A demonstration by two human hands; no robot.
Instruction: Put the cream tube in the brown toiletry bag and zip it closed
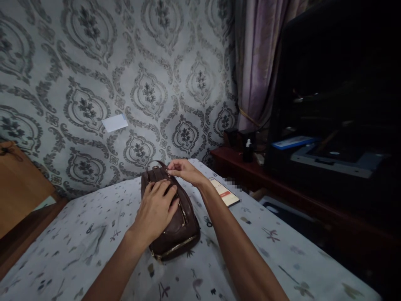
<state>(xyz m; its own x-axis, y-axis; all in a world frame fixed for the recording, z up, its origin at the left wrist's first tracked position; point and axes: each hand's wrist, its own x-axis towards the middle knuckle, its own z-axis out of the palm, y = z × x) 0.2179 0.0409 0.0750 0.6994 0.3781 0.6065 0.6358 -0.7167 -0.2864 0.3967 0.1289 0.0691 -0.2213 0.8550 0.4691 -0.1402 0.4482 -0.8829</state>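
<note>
A brown leather bag with gold zippers and a top strap lies on the patterned bedsheet, its strap end pointing toward the wall. My left hand rests across the top of it, fingers apart and slightly bent, pressing on the leather beside a zipper. At the far right edge of the bag, near the strap, my right hand has its thumb and forefinger pinched together by a zipper's end. What sits between those fingertips is too small to make out.
Right of the bag, a phone with a lit screen lies on the bedsheet. A reddish-brown table with a dark bottle and a large dark screen stands at right. A wooden board is at left, patterned wall behind.
</note>
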